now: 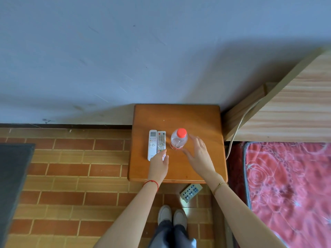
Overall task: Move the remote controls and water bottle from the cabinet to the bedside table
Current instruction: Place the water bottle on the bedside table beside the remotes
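A person stands over a bedside table (179, 115), both arms reaching down to its wooden top. Two remotes lie side by side and touching near the left edge: a white remote (152, 143) and, just right of it, a grey remote (161, 141). The bottle (178, 139), red-capped, stands upright just right of the pair. The left hand (159, 163) rests at the near ends of the remotes, fingers loosely extended and gripping nothing. The right hand (198, 154) is spread open just beside the bottle, apparently clear of it. All three items appear delivered, so the placing step looks finished; the next move would call only for drawing both hands away without tipping the bottle.
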The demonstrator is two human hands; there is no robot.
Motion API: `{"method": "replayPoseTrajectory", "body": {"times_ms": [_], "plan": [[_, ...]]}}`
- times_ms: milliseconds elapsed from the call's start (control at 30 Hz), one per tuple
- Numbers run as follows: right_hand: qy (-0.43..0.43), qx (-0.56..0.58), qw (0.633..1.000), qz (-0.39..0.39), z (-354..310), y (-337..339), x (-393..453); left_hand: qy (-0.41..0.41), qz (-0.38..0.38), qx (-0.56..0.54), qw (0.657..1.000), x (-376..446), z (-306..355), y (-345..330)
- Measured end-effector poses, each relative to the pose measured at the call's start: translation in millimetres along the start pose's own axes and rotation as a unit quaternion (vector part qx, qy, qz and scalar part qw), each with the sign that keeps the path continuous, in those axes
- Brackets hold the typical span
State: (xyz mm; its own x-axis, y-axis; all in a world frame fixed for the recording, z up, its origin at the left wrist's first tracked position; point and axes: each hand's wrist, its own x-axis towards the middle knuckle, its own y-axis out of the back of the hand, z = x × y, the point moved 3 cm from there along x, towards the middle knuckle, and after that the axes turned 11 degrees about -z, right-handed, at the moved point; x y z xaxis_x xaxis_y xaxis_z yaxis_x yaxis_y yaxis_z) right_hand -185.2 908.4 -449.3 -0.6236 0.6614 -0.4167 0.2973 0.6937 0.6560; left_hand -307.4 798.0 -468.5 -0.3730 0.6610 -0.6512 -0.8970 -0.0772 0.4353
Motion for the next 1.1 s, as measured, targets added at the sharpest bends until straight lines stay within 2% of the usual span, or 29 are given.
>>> {"method": "replayPoseTrajectory", "body": {"times_ms": [167, 500, 800, 1100], "plan": [[-0.066, -0.062, 0.995, -0.03, -19.8, 29.0, -31.2, -0.022, 0.018, 0.087, 0.996, -46.8, 12.8, 38.4], [-0.007, -0.101, 0.995, 0.023, -90.9, 114.6, -132.7, -0.134, 0.099, 0.19, 0.968, -187.7, 79.4, 114.0], [0.021, -0.112, 0.991, 0.064, -138.9, 159.9, -242.3, -0.209, 0.147, 0.198, 0.946, -300.8, 101.5, 136.2], [0.03, -0.093, 0.991, 0.087, -158.8, 162.6, -322.9, -0.24, 0.157, 0.206, 0.936, -381.8, 93.0, 130.6]]}}
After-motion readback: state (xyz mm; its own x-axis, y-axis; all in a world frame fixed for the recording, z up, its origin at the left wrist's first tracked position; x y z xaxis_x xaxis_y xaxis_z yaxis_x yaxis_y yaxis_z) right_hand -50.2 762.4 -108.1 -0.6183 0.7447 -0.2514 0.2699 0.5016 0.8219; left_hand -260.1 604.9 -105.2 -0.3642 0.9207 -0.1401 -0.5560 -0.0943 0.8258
